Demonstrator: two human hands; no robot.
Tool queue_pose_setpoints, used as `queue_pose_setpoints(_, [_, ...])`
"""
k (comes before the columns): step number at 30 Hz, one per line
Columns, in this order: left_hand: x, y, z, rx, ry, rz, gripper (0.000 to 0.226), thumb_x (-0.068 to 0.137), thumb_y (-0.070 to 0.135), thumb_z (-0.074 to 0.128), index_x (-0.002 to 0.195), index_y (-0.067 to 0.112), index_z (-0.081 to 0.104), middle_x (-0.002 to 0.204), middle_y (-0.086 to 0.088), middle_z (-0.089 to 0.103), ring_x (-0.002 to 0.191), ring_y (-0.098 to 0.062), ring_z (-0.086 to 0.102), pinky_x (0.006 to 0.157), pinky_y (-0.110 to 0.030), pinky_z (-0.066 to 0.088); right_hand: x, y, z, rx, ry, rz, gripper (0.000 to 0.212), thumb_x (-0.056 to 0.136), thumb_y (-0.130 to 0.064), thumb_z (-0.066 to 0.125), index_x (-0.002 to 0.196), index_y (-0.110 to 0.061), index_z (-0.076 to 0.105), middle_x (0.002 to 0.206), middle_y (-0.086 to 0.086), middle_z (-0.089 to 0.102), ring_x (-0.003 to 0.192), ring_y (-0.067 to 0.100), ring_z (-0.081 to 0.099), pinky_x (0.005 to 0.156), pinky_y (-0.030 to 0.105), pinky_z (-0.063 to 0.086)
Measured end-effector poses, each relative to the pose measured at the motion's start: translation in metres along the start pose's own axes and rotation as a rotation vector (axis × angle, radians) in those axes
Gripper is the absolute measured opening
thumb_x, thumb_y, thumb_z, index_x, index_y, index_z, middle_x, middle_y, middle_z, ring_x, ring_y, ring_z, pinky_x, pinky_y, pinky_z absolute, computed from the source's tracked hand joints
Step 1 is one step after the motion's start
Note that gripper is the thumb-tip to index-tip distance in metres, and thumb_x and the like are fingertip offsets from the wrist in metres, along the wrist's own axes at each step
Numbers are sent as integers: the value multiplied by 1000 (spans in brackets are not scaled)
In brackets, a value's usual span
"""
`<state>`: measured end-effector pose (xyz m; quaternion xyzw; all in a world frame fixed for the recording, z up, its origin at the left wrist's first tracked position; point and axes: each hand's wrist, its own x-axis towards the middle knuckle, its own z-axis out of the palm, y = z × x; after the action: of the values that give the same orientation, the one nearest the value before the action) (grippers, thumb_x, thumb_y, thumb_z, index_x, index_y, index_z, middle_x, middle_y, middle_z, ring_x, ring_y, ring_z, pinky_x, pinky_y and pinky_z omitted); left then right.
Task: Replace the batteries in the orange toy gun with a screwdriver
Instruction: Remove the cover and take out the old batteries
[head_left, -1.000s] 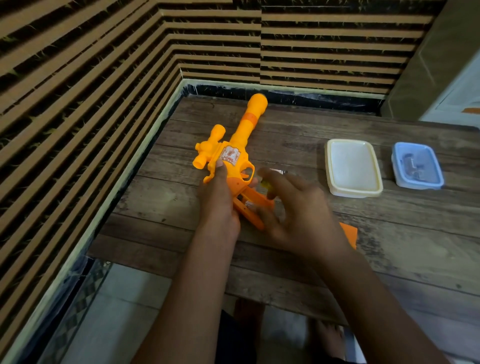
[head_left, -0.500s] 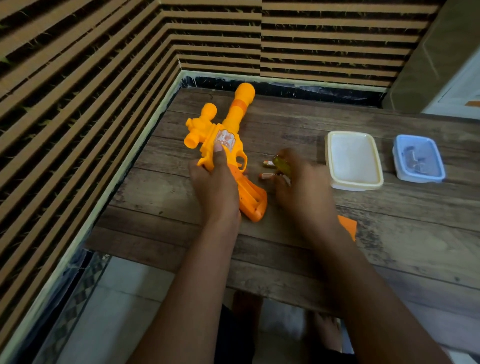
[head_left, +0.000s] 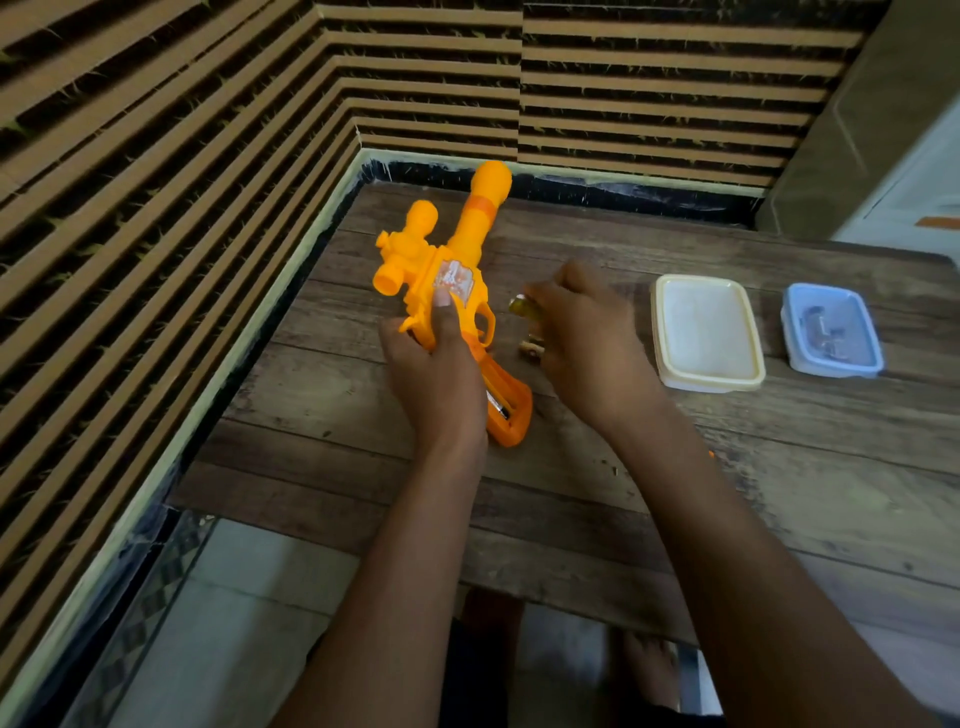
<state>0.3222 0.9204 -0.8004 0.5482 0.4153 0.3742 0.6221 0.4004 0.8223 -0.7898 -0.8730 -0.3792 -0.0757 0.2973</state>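
Observation:
The orange toy gun (head_left: 457, 249) lies on the wooden table (head_left: 779, 493) with its barrel toward the back wall and its grip toward me. My left hand (head_left: 436, 374) grips the gun's body, thumb on the sticker. The grip's battery compartment (head_left: 506, 410) stands open, with dark contents visible inside. My right hand (head_left: 587, 338) hovers just right of the gun, fingers closed on a small yellowish screwdriver handle (head_left: 522, 306). A small light object (head_left: 532, 349), possibly a battery, sits under the fingers.
A cream lidded box (head_left: 706, 332) and a blue lidded box (head_left: 831, 330) with metal parts inside stand to the right. A striped wall runs close along the left and back edges. The table's near edge is below my forearms.
My right hand moved away from the gun's grip to the right and now holds the screwdriver beside the gun. The left hand turned the gun so the open grip faces up.

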Motion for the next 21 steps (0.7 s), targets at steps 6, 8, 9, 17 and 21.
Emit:
queue_pose_setpoints(6, [9, -2, -3, -91, 64, -104, 19, 98, 47, 62, 104, 30, 58, 98, 6, 70, 93, -20, 73, 85, -55, 61, 70, 0, 12, -292, -357, -34, 28, 99, -3, 58, 123, -11, 70, 130, 15, 53, 122, 36, 52, 111, 49, 33])
queue_pose_setpoints(8, [12, -1, -4, -143, 68, -135, 15, 95, 50, 64, 98, 37, 58, 97, 5, 72, 92, -24, 75, 82, -57, 62, 82, 3, 22, -288, -426, -75, 26, 99, -4, 60, 122, -8, 71, 130, 19, 57, 120, 38, 55, 102, 47, 43])
queue_pose_setpoints(9, [13, 0, -5, -158, 61, -145, 12, 97, 47, 64, 97, 38, 57, 97, 6, 71, 90, -23, 76, 81, -56, 63, 85, 4, 27, -276, -452, -80, 26, 98, -2, 61, 122, -7, 71, 129, 20, 60, 117, 37, 58, 98, 43, 46])
queue_pose_setpoints(17, [14, 6, -5, -235, 22, -197, 9, 104, 33, 59, 109, 30, 52, 100, 9, 64, 71, -10, 76, 75, -50, 65, 78, 20, 30, -156, -423, -156, 48, 84, 17, 65, 126, -7, 72, 130, 16, 64, 113, 31, 65, 91, 37, 55])
queue_pose_setpoints(21, [17, 8, -7, -236, 43, -221, 30, 108, 35, 52, 134, 22, 50, 107, 3, 65, 77, -15, 75, 80, -54, 64, 40, 9, 15, 52, -62, -113, 41, 78, 16, 60, 112, -2, 75, 110, 19, 69, 95, 33, 68, 76, 40, 56])
